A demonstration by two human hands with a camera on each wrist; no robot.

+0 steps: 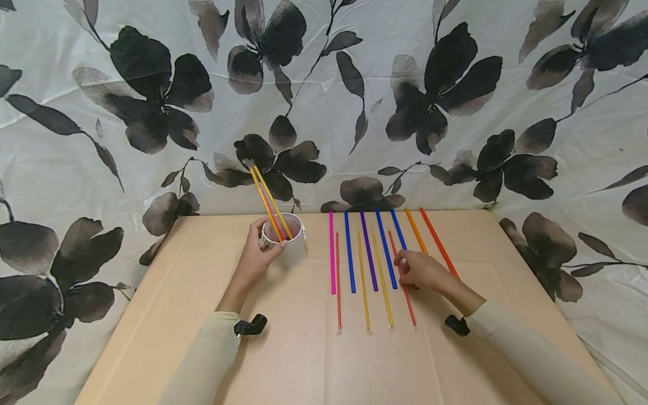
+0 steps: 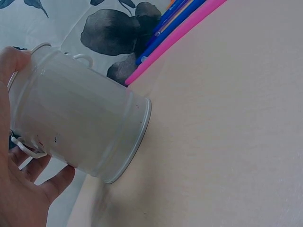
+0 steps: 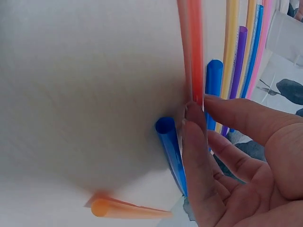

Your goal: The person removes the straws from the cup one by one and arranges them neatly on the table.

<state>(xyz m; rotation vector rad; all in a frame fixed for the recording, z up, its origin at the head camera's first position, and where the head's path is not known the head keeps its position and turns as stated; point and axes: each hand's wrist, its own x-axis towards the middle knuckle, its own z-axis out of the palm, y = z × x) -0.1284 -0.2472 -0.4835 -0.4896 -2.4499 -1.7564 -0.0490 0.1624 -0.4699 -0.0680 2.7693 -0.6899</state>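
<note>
On tan table, against a black-and-white floral backdrop: white metal cup, upright, left of centre, near the far edge; holds yellow, orange and red straws leaning up and to the left. Left hand wrapped round the cup's near-left side, fingers curled on the wall, thumb at the rim; wrist view confirms palm and fingers against the cup wall, base flat on the table. Right of the cup: row of loose straws lying flat, roughly parallel, running from far to near. Far rank, left to right: pink straw, blue straw, purple straw, two more blue straws, two orange straws. Near rank: thin red straw, two yellow straws, red-orange straw. Right hand palm down over the right part of the row, fingers lightly bent, fingertips touching the red-orange straw; whether pinched or merely pressed cannot be told. Blue straw end just beside those fingertips. Small black wrist mounts visible at both cream sleeves.
</note>
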